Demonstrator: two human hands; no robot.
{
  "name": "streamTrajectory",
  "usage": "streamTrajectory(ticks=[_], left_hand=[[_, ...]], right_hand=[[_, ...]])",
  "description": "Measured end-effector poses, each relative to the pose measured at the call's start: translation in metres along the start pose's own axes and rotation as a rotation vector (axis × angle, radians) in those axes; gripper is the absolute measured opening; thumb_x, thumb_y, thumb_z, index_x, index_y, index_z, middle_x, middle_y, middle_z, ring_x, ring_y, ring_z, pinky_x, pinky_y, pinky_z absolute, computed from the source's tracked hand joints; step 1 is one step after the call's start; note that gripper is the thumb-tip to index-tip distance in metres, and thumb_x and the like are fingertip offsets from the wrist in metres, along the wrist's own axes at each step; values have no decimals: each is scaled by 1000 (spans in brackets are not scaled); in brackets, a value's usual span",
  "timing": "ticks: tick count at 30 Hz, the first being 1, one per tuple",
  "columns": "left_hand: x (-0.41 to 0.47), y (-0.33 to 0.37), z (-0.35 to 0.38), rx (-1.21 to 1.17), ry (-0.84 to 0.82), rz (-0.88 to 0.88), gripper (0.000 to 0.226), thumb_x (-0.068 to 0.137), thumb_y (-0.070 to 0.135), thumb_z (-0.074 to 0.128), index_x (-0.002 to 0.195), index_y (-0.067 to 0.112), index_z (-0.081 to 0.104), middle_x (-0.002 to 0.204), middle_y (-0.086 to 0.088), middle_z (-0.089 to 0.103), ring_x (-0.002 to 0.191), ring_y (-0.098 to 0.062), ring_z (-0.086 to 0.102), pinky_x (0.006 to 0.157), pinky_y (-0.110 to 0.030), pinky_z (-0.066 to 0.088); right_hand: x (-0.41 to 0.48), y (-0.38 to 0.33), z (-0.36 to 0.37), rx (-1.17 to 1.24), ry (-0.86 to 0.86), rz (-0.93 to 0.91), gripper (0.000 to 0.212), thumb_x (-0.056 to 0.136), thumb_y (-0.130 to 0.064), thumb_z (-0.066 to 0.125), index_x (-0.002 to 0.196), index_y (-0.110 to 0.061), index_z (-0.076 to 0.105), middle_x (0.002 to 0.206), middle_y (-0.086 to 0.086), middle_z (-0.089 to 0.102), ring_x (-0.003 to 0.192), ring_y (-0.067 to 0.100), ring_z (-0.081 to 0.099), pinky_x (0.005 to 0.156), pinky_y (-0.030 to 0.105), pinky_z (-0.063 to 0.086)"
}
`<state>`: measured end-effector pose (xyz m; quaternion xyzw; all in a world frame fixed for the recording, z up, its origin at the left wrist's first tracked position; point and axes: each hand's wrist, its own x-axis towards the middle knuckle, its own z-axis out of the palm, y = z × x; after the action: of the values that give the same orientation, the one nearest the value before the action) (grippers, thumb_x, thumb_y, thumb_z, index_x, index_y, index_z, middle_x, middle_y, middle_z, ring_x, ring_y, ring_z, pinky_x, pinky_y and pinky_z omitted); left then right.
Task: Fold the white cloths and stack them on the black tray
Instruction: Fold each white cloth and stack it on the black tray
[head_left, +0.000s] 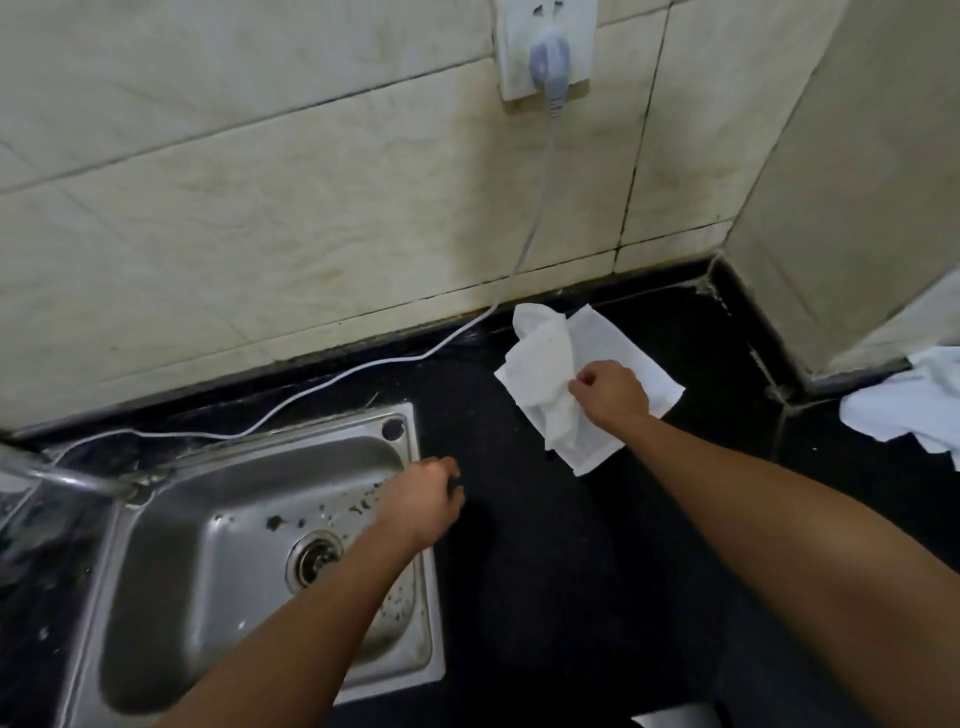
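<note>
A white cloth (550, 364) lies partly crumpled on the black countertop (545, 545) near the back wall. My right hand (610, 392) rests on it and pinches a fold of it between thumb and fingers. My left hand (423, 501) hovers at the right rim of the sink, its fingers curled with nothing visible in them. More white cloths (914, 405) lie in a heap at the far right edge. No black tray shows as a separate thing against the dark counter.
A steel sink (208, 561) with dirt specks and a drain fills the lower left. From a wall socket (545, 47) a white cord (363, 369) runs down along the counter behind the sink. A tiled pillar (857, 208) juts out at the right.
</note>
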<state>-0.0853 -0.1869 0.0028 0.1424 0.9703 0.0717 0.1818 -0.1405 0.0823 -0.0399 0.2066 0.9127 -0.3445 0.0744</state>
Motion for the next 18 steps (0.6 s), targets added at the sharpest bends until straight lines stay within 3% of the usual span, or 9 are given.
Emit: streamTrajectory(ticks=[4,9,14,18], left_hand=[[16,5,-2,-22,-11,63,21,90,32,52,105,20,60,103,-3,64,95,-24,62,75,-34,50],[39,21,-7,-53,1,184,21,90,32,53,105,21,62,103,-1,66,99,-24,62,79,-34,49],[51,51,8,-116,-43,319,17,89,30,55,101,21,63,97,2,67,92,-20,62,75,-32,49],[42,79,31,-141,-137,399,15,89,29,57,100,22,65,95,4,68,88,-17,63,75,-32,50]], right_hand=[[-27,-14,-34,204,175,-107,22,88,-26,58,74,-10,61,67,-1,58,62,13,53,56,28,40],[-74,-9,-86,355,332,-189,24,88,-28,47,68,-17,54,65,-2,55,62,14,51,58,36,42],[-135,28,-100,263,422,-106,24,87,-34,45,69,-20,51,62,-4,56,59,9,51,57,31,41],[-182,74,-73,18,314,4,21,89,-37,49,73,-24,51,67,-7,55,61,13,53,54,30,37]])
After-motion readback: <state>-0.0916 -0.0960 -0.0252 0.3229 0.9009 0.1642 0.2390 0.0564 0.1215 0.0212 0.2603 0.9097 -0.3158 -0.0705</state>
